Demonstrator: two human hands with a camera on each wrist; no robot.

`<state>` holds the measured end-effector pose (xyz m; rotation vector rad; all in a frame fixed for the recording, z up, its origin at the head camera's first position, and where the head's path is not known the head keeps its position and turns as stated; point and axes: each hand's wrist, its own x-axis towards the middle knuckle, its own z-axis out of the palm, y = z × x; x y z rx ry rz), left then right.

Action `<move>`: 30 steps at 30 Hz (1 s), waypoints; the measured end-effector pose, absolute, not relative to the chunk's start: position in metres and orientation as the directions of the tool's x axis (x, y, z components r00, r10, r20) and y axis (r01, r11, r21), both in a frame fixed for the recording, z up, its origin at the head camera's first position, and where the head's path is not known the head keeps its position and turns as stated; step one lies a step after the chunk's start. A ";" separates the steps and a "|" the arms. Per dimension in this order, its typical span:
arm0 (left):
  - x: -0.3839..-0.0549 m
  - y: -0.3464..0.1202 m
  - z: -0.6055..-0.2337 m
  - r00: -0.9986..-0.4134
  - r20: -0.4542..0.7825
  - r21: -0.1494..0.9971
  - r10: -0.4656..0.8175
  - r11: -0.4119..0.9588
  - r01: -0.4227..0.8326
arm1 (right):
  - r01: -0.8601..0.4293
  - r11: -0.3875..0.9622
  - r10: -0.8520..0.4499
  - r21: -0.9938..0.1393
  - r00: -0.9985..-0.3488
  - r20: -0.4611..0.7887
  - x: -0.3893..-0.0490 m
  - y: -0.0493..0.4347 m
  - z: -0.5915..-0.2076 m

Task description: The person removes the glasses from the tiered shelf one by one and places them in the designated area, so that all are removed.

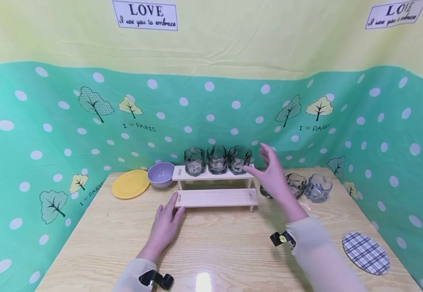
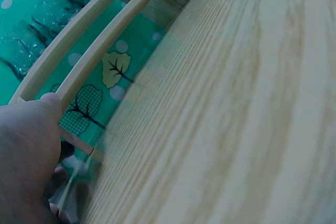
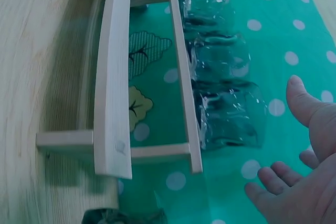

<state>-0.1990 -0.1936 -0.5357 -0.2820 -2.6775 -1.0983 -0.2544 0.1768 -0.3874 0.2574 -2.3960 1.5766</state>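
Note:
A two-tier wooden rack (image 1: 216,198) stands at the back of the table, with three smoky, faceted drinking glasses (image 1: 217,160) in a row on its upper tier. My left hand (image 1: 165,225) holds the left end of the lower tier, thumb at the front corner and fingers along the side. In the left wrist view the thumb lies on the rack's edge (image 2: 84,72). My right hand (image 1: 272,175) is raised at the upper tier's right end, fingers spread. The right wrist view shows a gap between that hand (image 3: 299,182) and the nearest glass (image 3: 231,116).
Right of the rack, partly behind my right forearm, stand more glasses, including a clear grey one (image 1: 318,188). A yellow plate (image 1: 130,184) and a purple bowl (image 1: 161,174) are at the back left. A round plaid mat (image 1: 366,253) lies front right. Polka-dot cloth hangs around the table.

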 end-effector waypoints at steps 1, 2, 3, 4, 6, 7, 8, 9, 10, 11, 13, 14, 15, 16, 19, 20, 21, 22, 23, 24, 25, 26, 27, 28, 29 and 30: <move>-0.199 -0.194 -0.536 -0.954 0.285 0.664 0.089 0.700 0.264 | -0.290 0.391 -0.011 -0.874 -0.951 0.310 -0.256 0.174 -0.388; -0.199 -0.194 -0.536 -0.954 0.285 0.663 0.089 0.700 0.264 | -0.288 0.387 -0.017 -0.876 -0.952 0.305 -0.258 0.171 -0.389; -0.199 -0.194 -0.536 -0.954 0.286 0.662 0.089 0.701 0.264 | -0.284 0.384 -0.022 -0.879 -0.954 0.299 -0.260 0.169 -0.390; -0.199 -0.194 -0.536 -0.954 0.287 0.661 0.089 0.702 0.264 | -0.281 0.381 -0.027 -0.881 -0.956 0.293 -0.261 0.166 -0.390; -0.198 -0.194 -0.536 -0.953 0.290 0.661 0.087 0.702 0.265 | -0.271 0.382 -0.033 -0.884 -0.959 0.280 -0.264 0.161 -0.391; -0.198 -0.193 -0.536 -0.953 0.290 0.660 0.087 0.703 0.265 | -0.265 0.382 -0.033 -0.885 -0.961 0.274 -0.266 0.159 -0.392; -0.198 -0.193 -0.537 -0.953 0.290 0.660 0.086 0.703 0.265 | -0.258 0.384 -0.031 -0.887 -0.963 0.266 -0.267 0.157 -0.393; -0.198 -0.193 -0.537 -0.954 0.289 0.660 0.086 0.704 0.263 | -0.250 0.388 -0.029 -0.887 -0.965 0.260 -0.268 0.155 -0.393; -0.198 -0.193 -0.536 -0.955 0.286 0.662 0.085 0.703 0.261 | -0.247 0.389 -0.026 -0.887 -0.966 0.258 -0.269 0.154 -0.394; -0.198 -0.193 -0.536 -0.955 0.284 0.663 0.085 0.703 0.259 | -0.243 0.392 -0.022 -0.887 -0.967 0.255 -0.271 0.152 -0.394; -0.198 -0.192 -0.536 -0.957 0.278 0.664 0.085 0.703 0.255 | -0.234 0.398 -0.015 -0.887 -0.968 0.249 -0.274 0.150 -0.396; -0.198 -0.192 -0.536 -0.958 0.275 0.666 0.084 0.702 0.253 | -0.229 0.403 -0.012 -0.886 -0.969 0.245 -0.275 0.150 -0.396; -0.198 -0.192 -0.535 -0.958 0.273 0.667 0.083 0.702 0.251 | -0.223 0.405 -0.008 -0.887 -0.971 0.240 -0.277 0.149 -0.397; -0.197 -0.192 -0.535 -0.959 0.271 0.667 0.082 0.702 0.249 | -0.218 0.407 -0.007 -0.887 -0.972 0.236 -0.278 0.148 -0.398; -0.197 -0.192 -0.534 -0.960 0.270 0.666 0.081 0.704 0.247 | -0.195 0.414 -0.005 -0.889 -0.977 0.212 -0.282 0.147 -0.400; -0.197 -0.192 -0.534 -0.960 0.269 0.667 0.081 0.703 0.247 | -0.187 0.415 -0.006 -0.890 -0.979 0.203 -0.283 0.147 -0.400; -0.197 -0.192 -0.534 -0.959 0.270 0.667 0.082 0.703 0.247 | -0.182 0.415 -0.006 -0.892 -0.980 0.197 -0.283 0.146 -0.401; -0.197 -0.192 -0.534 -0.959 0.270 0.667 0.082 0.702 0.248 | -0.177 0.417 -0.006 -0.892 -0.981 0.191 -0.284 0.146 -0.401; -0.197 -0.192 -0.534 -0.959 0.270 0.668 0.083 0.701 0.249 | -0.172 0.418 -0.006 -0.892 -0.982 0.186 -0.285 0.145 -0.402; -0.197 -0.192 -0.533 -0.959 0.272 0.668 0.084 0.701 0.250 | -0.169 0.417 -0.006 -0.893 -0.983 0.184 -0.285 0.145 -0.402; -0.196 -0.192 -0.534 -0.957 0.276 0.667 0.085 0.701 0.254 | -0.167 0.416 -0.005 -0.894 -0.983 0.181 -0.286 0.144 -0.403; -0.196 -0.192 -0.533 -0.957 0.277 0.667 0.085 0.700 0.255 | -0.165 0.416 -0.005 -0.895 -0.984 0.179 -0.287 0.144 -0.403; -0.196 -0.192 -0.533 -0.957 0.279 0.666 0.085 0.701 0.256 | -0.162 0.413 -0.004 -0.896 -0.984 0.176 -0.287 0.144 -0.403; -0.197 -0.192 -0.533 -0.956 0.280 0.666 0.085 0.700 0.257 | -0.158 0.410 -0.002 -0.898 -0.985 0.173 -0.287 0.143 -0.403; -0.197 -0.192 -0.533 -0.956 0.280 0.666 0.085 0.700 0.257 | -0.157 0.409 -0.001 -0.899 -0.985 0.172 -0.288 0.143 -0.404; -0.197 -0.192 -0.533 -0.956 0.279 0.667 0.084 0.700 0.256 | -0.156 0.411 0.001 -0.898 -0.985 0.171 -0.288 0.143 -0.404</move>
